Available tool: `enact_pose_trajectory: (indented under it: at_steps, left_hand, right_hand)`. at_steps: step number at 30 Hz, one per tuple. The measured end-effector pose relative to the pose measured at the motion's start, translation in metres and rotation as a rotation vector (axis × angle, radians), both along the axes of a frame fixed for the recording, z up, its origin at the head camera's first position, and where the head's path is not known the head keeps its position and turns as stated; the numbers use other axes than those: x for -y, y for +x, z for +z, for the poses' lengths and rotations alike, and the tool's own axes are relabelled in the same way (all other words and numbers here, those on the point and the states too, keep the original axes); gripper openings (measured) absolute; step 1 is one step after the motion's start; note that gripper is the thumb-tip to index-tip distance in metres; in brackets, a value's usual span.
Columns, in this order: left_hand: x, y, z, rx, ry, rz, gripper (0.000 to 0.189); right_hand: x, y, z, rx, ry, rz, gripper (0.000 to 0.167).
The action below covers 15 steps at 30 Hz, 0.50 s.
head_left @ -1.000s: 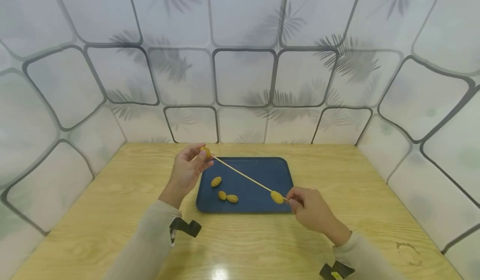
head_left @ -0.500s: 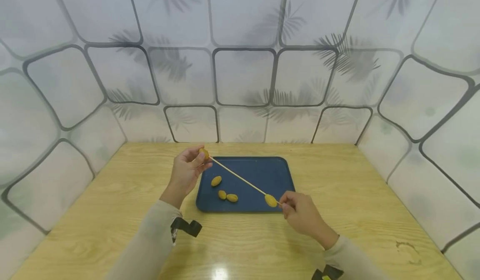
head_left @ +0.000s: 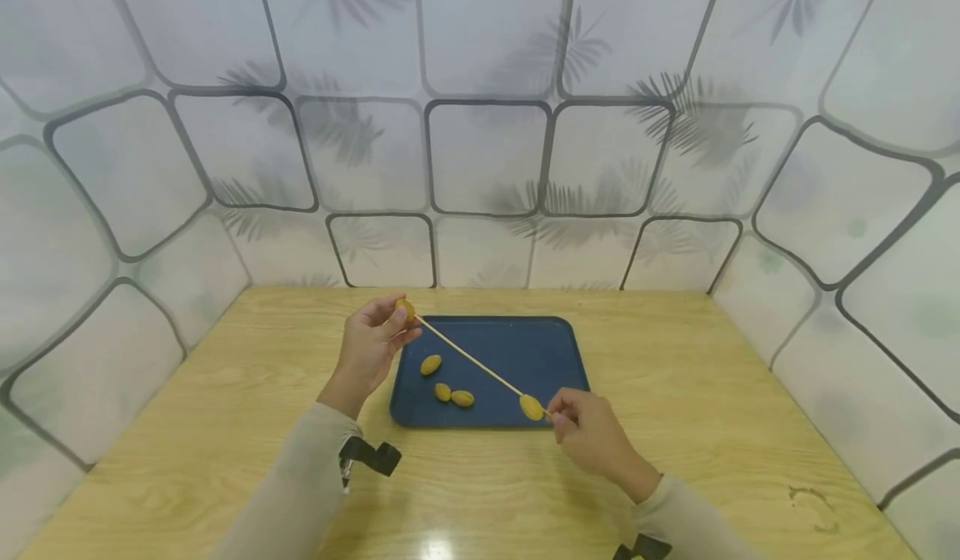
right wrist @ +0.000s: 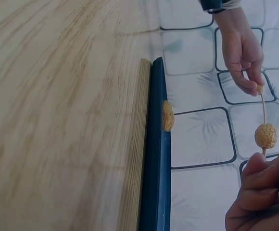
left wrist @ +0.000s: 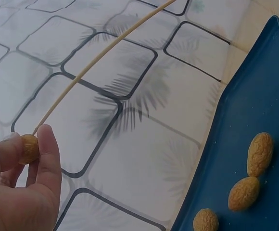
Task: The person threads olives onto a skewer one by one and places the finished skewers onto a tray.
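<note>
My left hand (head_left: 366, 352) pinches a wrinkled yellow date-like fruit (left wrist: 29, 148) between thumb and fingertips. A thin wooden skewer (head_left: 474, 359) meets that fruit at its upper left end and slants down across the tray. Near the lower right end, a second date-like fruit (head_left: 532, 407) is threaded on the skewer. Just beyond it, my right hand (head_left: 594, 437) pinches the skewer's short end. How far the skewer goes into the left fruit is hidden by the fingers.
A blue tray (head_left: 517, 345) lies on the wooden table (head_left: 660, 352) beneath the skewer. On its left side rest three loose date-like fruits, one (head_left: 431, 365) apart and two (head_left: 462, 398) side by side. Patterned wall panels (head_left: 487, 156) stand behind and at both sides.
My right hand has moved left and slightly down, bringing the skewer's lower end and its threaded fruit along. The left hand has shifted only slightly left, still pinching its fruit.
</note>
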State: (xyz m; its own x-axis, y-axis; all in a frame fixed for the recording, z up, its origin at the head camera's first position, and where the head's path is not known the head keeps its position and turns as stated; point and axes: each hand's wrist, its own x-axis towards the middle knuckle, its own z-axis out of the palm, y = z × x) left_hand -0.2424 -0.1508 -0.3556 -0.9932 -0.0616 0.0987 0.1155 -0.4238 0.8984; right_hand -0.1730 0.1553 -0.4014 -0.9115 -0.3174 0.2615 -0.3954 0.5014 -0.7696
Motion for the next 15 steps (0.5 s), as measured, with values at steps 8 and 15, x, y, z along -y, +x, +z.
enact_pose_trajectory:
  at_steps: [8,15]
  left_hand:
    - [0.0030,-0.0004,-0.0017,0.016,-0.019,-0.014,0.027]
    - [0.0046,-0.0001,0.0014,0.019,-0.034,-0.017,0.016]
  right_hand:
    - [0.0048,0.0017,-0.0022,0.019,-0.040,-0.002,0.016]
    - [0.0072,-0.0006,-0.0047,0.008,-0.039,0.006,0.016]
